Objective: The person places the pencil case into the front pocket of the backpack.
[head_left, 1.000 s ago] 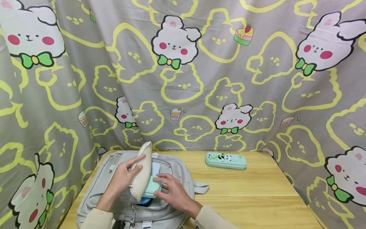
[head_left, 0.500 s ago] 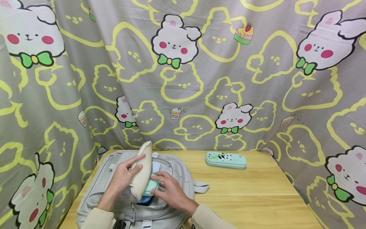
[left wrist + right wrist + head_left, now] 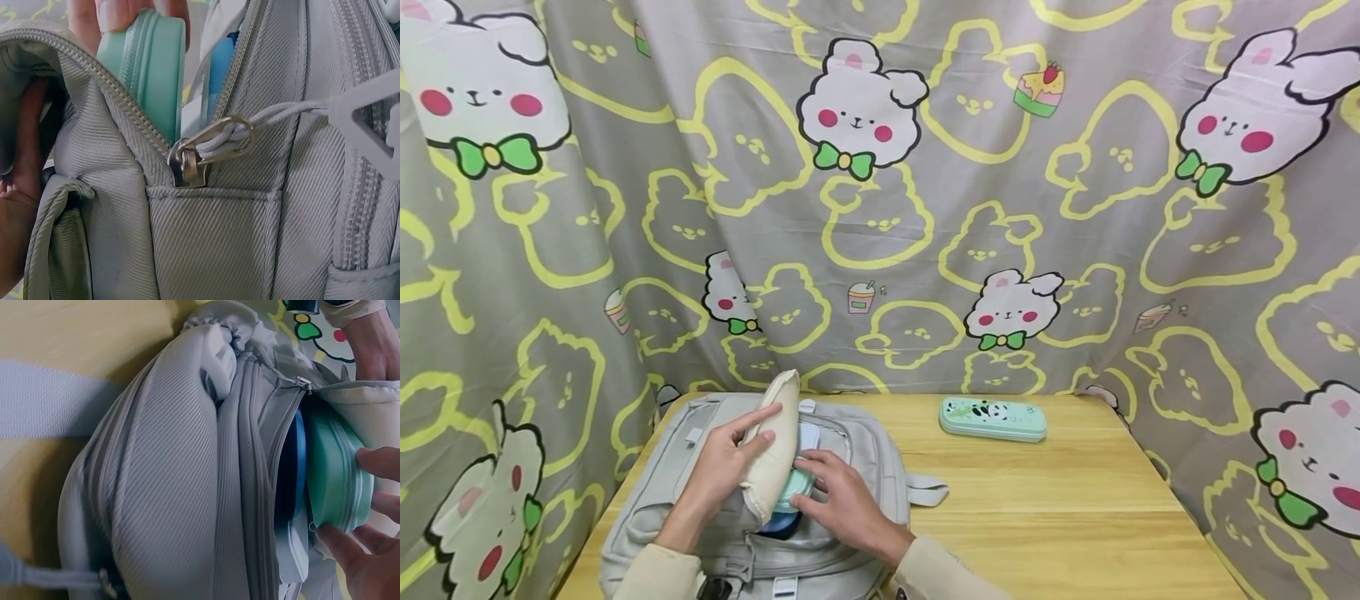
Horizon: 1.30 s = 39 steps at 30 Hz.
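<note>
A grey backpack (image 3: 880,450) lies on the table with its front pocket unzipped. My left hand (image 3: 718,458) grips the pocket's cream-lined flap (image 3: 780,446) and holds it up, away from the bag. Inside the opening sits a mint-green zip case (image 3: 795,489), standing on edge beside the flap in the right wrist view. My right hand (image 3: 850,504) holds this case between thumb and fingers. A dark blue item (image 3: 292,469) and a pale blue-white item (image 3: 294,550) share the pocket; their kinds are hidden.
A mint pencil case (image 3: 992,419) with a panda print lies at the back right of the wooden table (image 3: 1037,517). One grey strap (image 3: 928,490) sticks out right of the bag. Behind hangs a patterned curtain (image 3: 880,242). A metal zip pull (image 3: 187,165) hangs at the pocket's corner.
The mint-green zip case has slid a little left and deeper into the pocket, with my right hand following. My left hand keeps its place on the flap.
</note>
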{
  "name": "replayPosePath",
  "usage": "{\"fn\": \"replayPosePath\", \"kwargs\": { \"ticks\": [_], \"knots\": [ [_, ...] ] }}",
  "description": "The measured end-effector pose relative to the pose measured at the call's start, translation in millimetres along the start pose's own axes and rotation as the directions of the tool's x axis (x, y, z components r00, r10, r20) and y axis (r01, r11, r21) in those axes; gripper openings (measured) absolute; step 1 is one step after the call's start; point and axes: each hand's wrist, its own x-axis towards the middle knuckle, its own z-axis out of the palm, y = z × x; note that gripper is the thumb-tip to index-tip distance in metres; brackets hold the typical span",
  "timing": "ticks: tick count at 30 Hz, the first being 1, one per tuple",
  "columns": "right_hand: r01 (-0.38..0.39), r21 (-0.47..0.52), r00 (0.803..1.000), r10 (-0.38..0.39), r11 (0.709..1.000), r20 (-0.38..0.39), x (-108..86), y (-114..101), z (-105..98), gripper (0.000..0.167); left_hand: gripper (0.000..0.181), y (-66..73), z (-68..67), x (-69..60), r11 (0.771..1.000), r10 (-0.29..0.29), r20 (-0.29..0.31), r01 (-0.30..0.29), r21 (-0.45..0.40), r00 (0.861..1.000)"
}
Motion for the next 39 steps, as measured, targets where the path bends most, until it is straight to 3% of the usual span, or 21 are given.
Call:
{"fn": "replayPosePath", "kwargs": {
  "ticks": [14, 25, 39],
  "knots": [
    [0.016, 0.083, 0.999, -0.021, 0.996, 0.05, -5.1, 15.5, -7.7, 0.04, 0.043, -5.7, 5.9, -1.1, 0.999, -0.027, 0.009, 0.027, -0.02, 1.0],
    [0.084, 0.132, 0.995, -0.091, 0.988, 0.05, -9.7, 22.5, -12.2, 0.03, 0.043, -7.4, 4.3, -3.0, 0.999, -0.028, 0.019, 0.028, -0.021, 0.999],
    [0.099, 0.115, 0.99, -0.109, 0.988, 0.085, -19.0, 39.5, -33.4, 0.024, 0.044, -9.4, 0.8, -3.6, 0.999, -0.027, 0.004, 0.027, -0.028, 1.0]
  ]
}}
